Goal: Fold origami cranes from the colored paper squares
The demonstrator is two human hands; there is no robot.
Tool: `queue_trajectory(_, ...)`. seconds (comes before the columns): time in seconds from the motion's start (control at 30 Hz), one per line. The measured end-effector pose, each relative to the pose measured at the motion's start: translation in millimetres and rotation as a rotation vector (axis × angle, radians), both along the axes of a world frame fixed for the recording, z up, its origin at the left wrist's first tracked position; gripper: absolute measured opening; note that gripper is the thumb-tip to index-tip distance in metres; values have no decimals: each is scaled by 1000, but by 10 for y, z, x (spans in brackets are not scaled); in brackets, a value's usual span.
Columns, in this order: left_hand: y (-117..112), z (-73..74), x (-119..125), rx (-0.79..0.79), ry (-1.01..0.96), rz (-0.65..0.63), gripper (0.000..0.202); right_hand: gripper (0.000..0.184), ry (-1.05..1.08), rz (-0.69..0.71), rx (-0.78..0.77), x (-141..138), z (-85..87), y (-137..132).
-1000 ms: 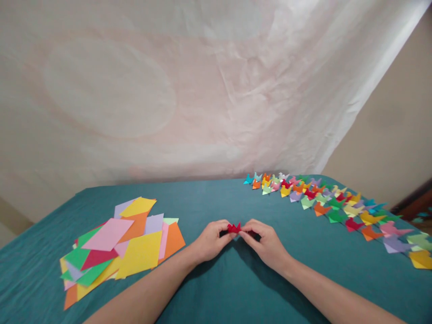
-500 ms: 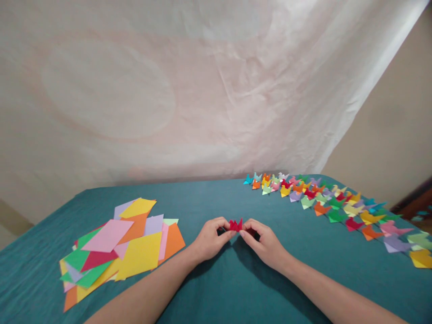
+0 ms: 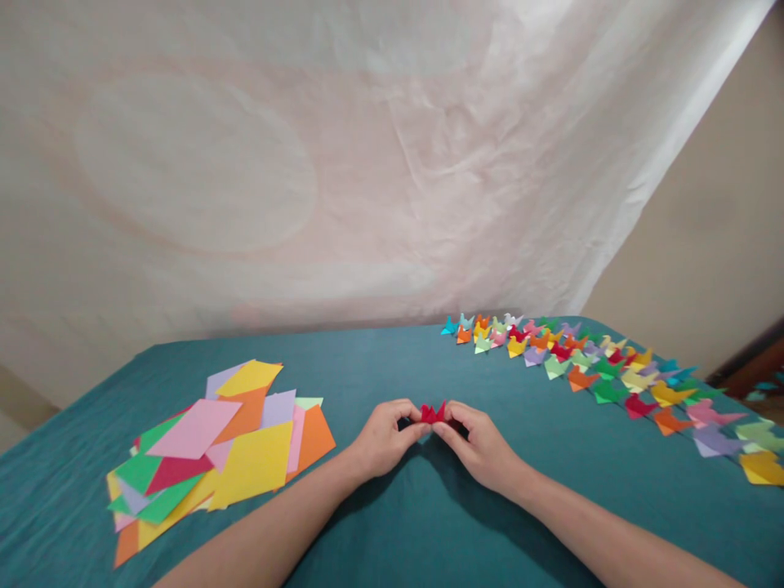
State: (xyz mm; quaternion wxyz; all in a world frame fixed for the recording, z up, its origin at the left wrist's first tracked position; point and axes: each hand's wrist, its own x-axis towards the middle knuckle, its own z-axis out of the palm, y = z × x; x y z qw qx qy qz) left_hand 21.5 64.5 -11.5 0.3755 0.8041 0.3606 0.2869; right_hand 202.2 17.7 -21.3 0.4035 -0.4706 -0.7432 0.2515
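Note:
A small red folded paper piece (image 3: 433, 412) with two points sticking up is pinched between both hands above the teal cloth (image 3: 392, 523). My left hand (image 3: 385, 437) grips its left end with fingers curled. My right hand (image 3: 479, 443) grips its right end the same way. The lower part of the red piece is hidden by my fingertips.
A loose pile of flat coloured paper squares (image 3: 214, 445) lies at the left. Several small folded paper figures (image 3: 603, 376) in many colours run in rows from the back middle to the right edge. A creased white sheet (image 3: 367, 163) hangs behind the table.
Both hands have shifted slightly with the red piece and their fingertips have drawn closer together on it. The paper pile and the rows of figures have not moved.

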Motion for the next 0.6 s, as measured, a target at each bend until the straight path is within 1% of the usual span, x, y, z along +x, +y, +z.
queue_trajectory(0.1,27,-12,-8,-38,-24,-3,19,24,23,-48,2,9,-28,29)
queue_trajectory(0.17,34,-7,-13,-34,-39,1,18,25,31,-76,-1,19,-46,47)
queue_trajectory(0.33,23,11,-12,-4,-74,89,17,20,15,-85,-10,27,-67,58)
queue_trajectory(0.5,27,-15,-10,50,-50,120,15,16,-7,-66,9,7,-30,32)
queue_trajectory(0.6,27,-32,-12,74,-36,121,15,11,18,-96,47,18,7,13)
